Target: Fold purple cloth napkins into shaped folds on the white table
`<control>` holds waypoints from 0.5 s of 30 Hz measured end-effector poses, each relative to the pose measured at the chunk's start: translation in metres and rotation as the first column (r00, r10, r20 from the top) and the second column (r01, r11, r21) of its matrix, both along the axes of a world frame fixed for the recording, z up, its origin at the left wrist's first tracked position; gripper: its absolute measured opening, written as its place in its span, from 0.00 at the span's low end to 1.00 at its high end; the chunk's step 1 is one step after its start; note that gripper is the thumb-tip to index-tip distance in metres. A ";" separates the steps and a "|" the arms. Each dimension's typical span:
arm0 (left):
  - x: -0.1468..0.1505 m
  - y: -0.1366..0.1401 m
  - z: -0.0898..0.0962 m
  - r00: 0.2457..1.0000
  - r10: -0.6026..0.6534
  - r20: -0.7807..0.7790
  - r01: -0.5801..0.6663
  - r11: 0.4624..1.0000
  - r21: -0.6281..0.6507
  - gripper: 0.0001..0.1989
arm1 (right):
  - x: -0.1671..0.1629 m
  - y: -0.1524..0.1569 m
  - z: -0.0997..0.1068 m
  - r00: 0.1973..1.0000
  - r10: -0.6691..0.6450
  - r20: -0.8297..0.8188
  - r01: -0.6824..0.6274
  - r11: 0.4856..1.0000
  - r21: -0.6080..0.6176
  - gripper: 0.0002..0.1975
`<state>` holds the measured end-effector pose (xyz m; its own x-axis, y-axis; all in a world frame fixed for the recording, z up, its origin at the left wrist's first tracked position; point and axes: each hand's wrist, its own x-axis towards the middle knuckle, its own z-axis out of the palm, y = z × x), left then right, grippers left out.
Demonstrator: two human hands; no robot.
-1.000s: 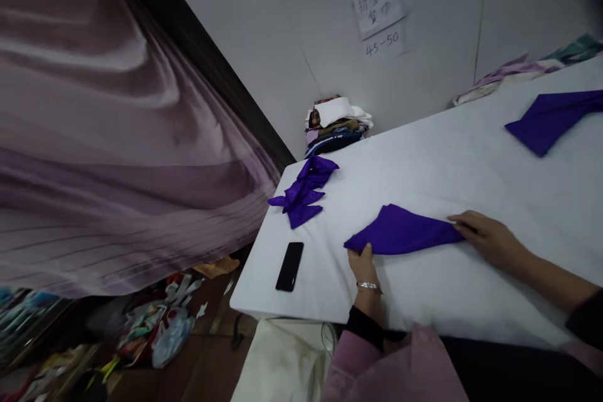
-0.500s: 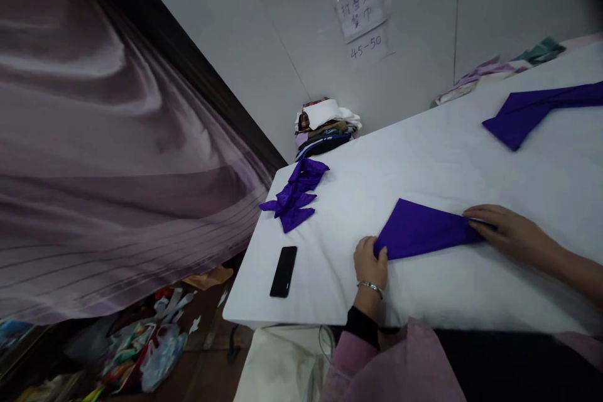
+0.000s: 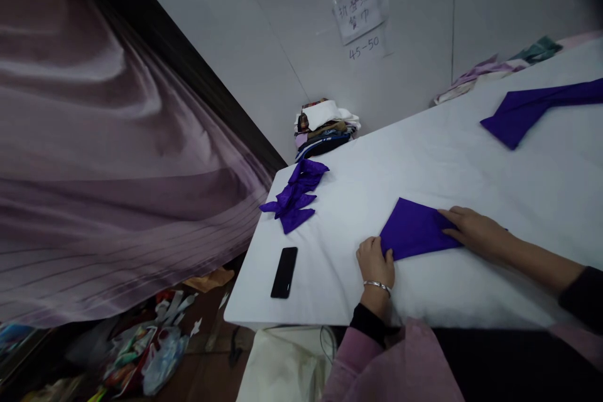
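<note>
A folded purple napkin (image 3: 412, 229) lies on the white-covered table in front of me, wide at its left end and tapering to the right. My left hand (image 3: 375, 260), with a silver bracelet at the wrist, pinches its lower left corner. Fingers stretched out, my right hand (image 3: 473, 232) rests on top of the napkin's narrower part, thumb a little apart. The cloth beneath that palm is mostly hidden. Another folded purple napkin (image 3: 516, 116) lies flat at the far right. Toward the left end of the table sits a crumpled, pointed bundle of purple cloth (image 3: 296, 195).
A black phone (image 3: 284, 273) lies near the table's left edge. Stacked folded clothes (image 3: 325, 129) stand beyond the back edge, by the wall. A large mauve curtain (image 3: 117, 138) hangs on the left. Bags and clutter (image 3: 141, 358) cover the floor below, beside a cream-coloured cloth (image 3: 277, 364).
My right hand has moved left along the napkin, from its narrow tip onto its middle. My left hand has shifted slightly right, still at the corner.
</note>
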<state>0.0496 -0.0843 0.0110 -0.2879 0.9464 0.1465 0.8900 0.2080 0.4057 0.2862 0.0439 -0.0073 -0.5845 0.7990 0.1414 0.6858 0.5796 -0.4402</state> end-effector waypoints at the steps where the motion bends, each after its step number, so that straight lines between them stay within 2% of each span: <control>1: 0.000 0.000 0.000 1.000 -0.001 -0.002 0.001 1.000 0.005 0.18 | 0.000 0.001 0.001 1.000 -0.008 -0.010 0.008 1.000 -0.030 0.18; 11: -0.001 0.002 -0.002 1.000 0.002 0.016 -0.002 1.000 0.016 0.16 | 0.000 0.004 0.005 0.996 -0.028 0.080 0.041 0.985 -0.166 0.10; 15: -0.002 0.003 -0.005 0.999 -0.004 0.053 0.001 0.998 0.059 0.12 | -0.001 -0.010 0.013 0.998 0.042 -0.045 -0.046 0.996 -0.082 0.09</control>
<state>0.0475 -0.0818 0.0059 -0.2944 0.9373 0.1864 0.8674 0.1802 0.4638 0.2853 0.0337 0.0058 -0.6142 0.7826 0.1015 0.6397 0.5690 -0.5167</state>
